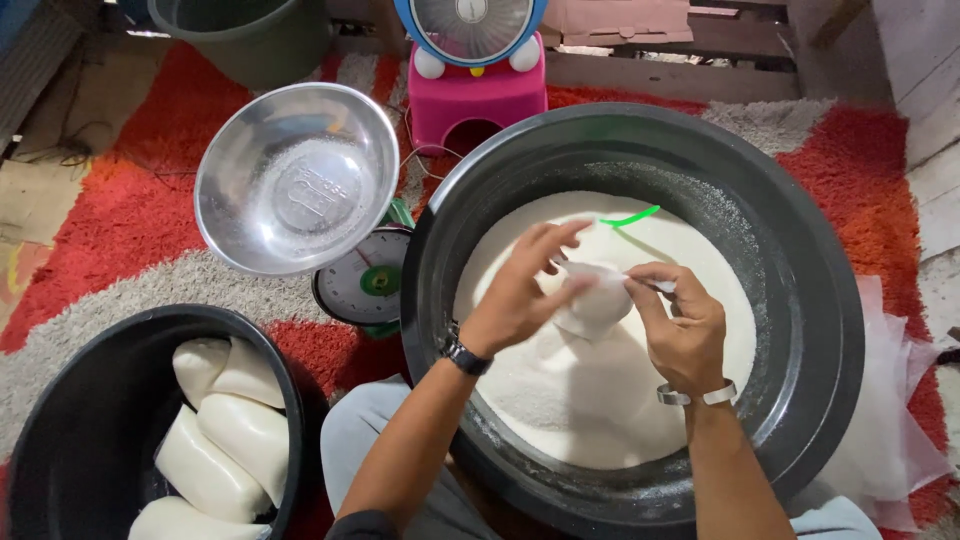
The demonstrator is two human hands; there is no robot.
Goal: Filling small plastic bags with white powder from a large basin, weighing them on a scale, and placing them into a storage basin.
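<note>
You are holding a small clear plastic bag [597, 298] of white grains between both hands, just above the heap of white granules [590, 380] in the big black basin [800, 300]. Your left hand [520, 290] is curling over the bag's top from the left, fingers bent and spread across it, closed loosely on the plastic. Your right hand [680, 325] is pinching the bag's neck from the right, thumb and fingers pressed together on the twisted film. A watch is sitting on your left wrist and a light band on your right.

Around you, things are crowding in on the left. A shiny steel bowl [297, 178] is resting on a dial kitchen scale [362, 285], which is standing just beside the basin's left rim, touching or nearly so. A smaller black tub [70, 420] is sitting at lower left, holding several filled white bags [225, 420]. Behind the basin, a pink stool [478, 98] is carrying a small blue fan [470, 25], and a dark green bucket [250, 35] is standing further back. A green strip [630, 216] is lying on the granules near the far side of the heap.

Nothing is standing between your hands and the granules. The basin's wall is rising all round you, with open room inside it on the right and far sides. A stack of clear plastic sheets [900, 430] is lying on the red and grey rug [110, 220] by the right rim.
</note>
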